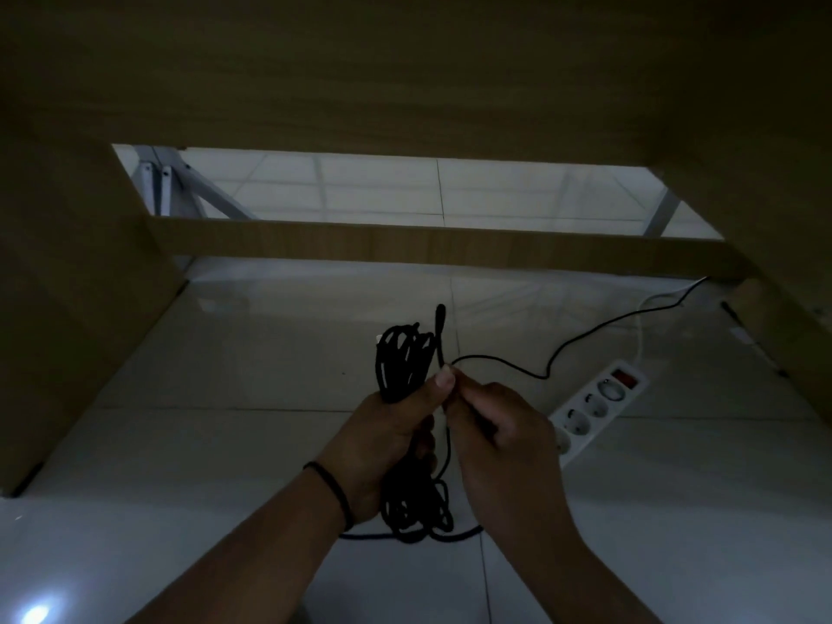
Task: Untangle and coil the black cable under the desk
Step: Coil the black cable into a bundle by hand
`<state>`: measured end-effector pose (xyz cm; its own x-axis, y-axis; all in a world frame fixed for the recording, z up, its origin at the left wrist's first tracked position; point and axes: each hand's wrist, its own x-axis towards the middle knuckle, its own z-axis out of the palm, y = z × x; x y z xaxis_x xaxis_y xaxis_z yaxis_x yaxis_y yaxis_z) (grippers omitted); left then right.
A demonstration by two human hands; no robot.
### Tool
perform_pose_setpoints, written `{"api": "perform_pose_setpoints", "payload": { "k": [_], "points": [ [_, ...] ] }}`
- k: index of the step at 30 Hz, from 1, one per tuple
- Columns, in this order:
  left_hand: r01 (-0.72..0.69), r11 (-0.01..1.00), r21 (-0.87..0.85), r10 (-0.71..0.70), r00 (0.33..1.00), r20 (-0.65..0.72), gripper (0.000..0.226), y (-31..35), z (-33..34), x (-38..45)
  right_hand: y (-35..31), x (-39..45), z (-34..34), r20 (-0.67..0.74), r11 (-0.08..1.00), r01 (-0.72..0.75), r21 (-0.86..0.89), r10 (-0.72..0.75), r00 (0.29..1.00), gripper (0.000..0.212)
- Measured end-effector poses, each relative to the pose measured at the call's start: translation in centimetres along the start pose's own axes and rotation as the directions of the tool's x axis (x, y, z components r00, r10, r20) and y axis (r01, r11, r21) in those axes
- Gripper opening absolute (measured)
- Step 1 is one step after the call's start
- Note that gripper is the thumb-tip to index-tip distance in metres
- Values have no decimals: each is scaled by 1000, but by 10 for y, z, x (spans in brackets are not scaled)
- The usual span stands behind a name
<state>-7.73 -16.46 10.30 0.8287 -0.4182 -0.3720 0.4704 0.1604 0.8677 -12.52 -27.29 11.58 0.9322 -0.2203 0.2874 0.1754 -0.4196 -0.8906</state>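
Under the wooden desk (405,83), above a glossy white tiled floor (225,421), the left hand (396,439) holds a bundle of black cable (403,358) gathered into long loops — the fingers are curled round the middle of the bundle, with the thumb laid up along its right side. Loops stick out above this grip and more hang below the wrist, where they look loosely tangled and one strand trails left, though I cannot tell whether it touches the floor. The right hand (504,425) is just beside the left, its fingertips pressed together in a pinch on a single strand of the same cable at the tip of the left thumb. From that pinch the free length runs right, dips, then climbs toward the far right corner under the desk's rear crossbar (405,240). One short loop of cable stands upright above the two hands. A dark band (335,488) circles the left wrist. On the floor to the right of the hands lies a white power strip (599,407) with a red switch at its far end — its white lead curves away toward the back.
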Motion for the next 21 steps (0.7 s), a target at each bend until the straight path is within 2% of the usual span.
{"api": "perform_pose_setpoints", "payload": {
  "k": [3, 6, 10, 12, 14, 17, 21],
  "points": [
    [-30, 998, -61, 30, 1000, -5, 72, 2, 1, -2, 4, -2, 4, 103, 996, 24, -90, -15, 995, 26],
    [-66, 994, -83, 63, 997, -36, 54, 2, -1, -1, 5, -4, 7, 123, 996, 26, -90, -15, 992, 18],
    [-93, 990, -104, 87, 994, -66, 45, 4, -2, -1, 1, -4, 5, 102, 998, 22, -52, -17, 995, 14],
    [-107, 986, -130, 102, 994, -45, 34, 5, 0, -1, 2, -5, 5, 97, 993, 64, -98, -55, 994, 15],
    [-100, 984, -146, 97, 995, -28, 33, 6, 3, -1, 2, -5, 4, 118, 984, 94, -149, -76, 990, 17],
    [-85, 983, -165, 69, 993, -97, 38, 7, 2, -1, 2, -5, 5, 182, 971, 129, -199, -93, 979, 20],
    [-99, 987, -124, 71, 974, -217, 42, 6, 0, 3, 2, -4, 4, 228, 976, 132, -174, -90, 969, 23]
  ]
}}
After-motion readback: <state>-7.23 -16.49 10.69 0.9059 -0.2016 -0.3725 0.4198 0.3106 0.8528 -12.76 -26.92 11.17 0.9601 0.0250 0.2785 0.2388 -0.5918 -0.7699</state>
